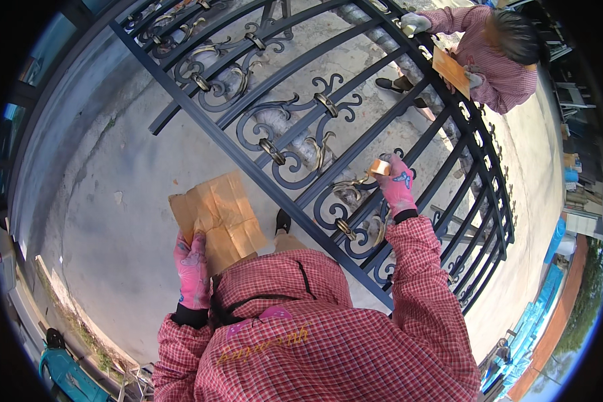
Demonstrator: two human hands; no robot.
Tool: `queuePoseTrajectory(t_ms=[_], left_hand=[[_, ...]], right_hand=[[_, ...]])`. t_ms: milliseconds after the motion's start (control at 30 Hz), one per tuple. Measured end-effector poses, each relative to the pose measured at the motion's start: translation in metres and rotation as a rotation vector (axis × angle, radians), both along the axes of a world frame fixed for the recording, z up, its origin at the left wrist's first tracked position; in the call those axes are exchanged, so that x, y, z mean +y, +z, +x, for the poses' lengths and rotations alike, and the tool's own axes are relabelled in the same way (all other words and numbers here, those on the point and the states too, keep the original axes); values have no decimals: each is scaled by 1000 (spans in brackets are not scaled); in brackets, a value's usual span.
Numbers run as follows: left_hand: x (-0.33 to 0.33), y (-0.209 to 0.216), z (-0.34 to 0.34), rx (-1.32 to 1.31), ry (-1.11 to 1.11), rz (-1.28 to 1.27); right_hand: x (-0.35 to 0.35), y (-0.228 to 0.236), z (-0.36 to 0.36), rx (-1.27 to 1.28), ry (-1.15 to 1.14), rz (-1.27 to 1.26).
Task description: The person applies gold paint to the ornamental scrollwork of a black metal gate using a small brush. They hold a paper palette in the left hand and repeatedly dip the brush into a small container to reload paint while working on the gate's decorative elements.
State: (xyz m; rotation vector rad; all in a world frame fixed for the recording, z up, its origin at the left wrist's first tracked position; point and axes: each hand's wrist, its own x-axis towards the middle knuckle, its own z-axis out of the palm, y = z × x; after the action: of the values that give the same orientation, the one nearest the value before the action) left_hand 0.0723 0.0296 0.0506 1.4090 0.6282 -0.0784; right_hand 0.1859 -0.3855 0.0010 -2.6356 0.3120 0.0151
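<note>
Closest thing to the camera is a red checked smock, which takes up most of the bottom. The left hand, in a pink glove, has its thumb laid over the near edge of a creased sheet of cardboard — a pinch grip, though I can't see the fingers underneath. The right hand is curled snugly around a small white-and-orange block, out over the scrollwork of a dark metal railing. Can't tell if the block actually touches the metal.

My take on handling: the cardboard is light and floppy along its folds, so hold it by an edge with some palm under it. The block looks light and maybe a bit soft; grip the sides and leave the face free. The railing's surely stiff and heavy — grab the plain straight bars, not the curls.

What's in the way? Those curls and gold-toned collars leave tight gaps that could snag a glove. A co-worker is over on the far side with another board, so mind the reach there. Blue bundles sit well off to the right.
</note>
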Motion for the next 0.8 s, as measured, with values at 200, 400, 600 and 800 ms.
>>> queuePoseTrajectory(t_ms=[200, 400, 600, 800], left_hand=[[-14, 8, -18, 5, 97, 16], [-21, 4, -27, 28, 104, 73], [-25, -1, -28, 13, 145, 49], [-31, 7, -24, -7, 136, 3]], right_hand=[[-20, -25, 26, 166, 313, -254], [-24, -23, 29, 121, 502, -278], [-22, -29, 24, 69, 516, -164], [-17, -21, 25, 115, 406, -141]])
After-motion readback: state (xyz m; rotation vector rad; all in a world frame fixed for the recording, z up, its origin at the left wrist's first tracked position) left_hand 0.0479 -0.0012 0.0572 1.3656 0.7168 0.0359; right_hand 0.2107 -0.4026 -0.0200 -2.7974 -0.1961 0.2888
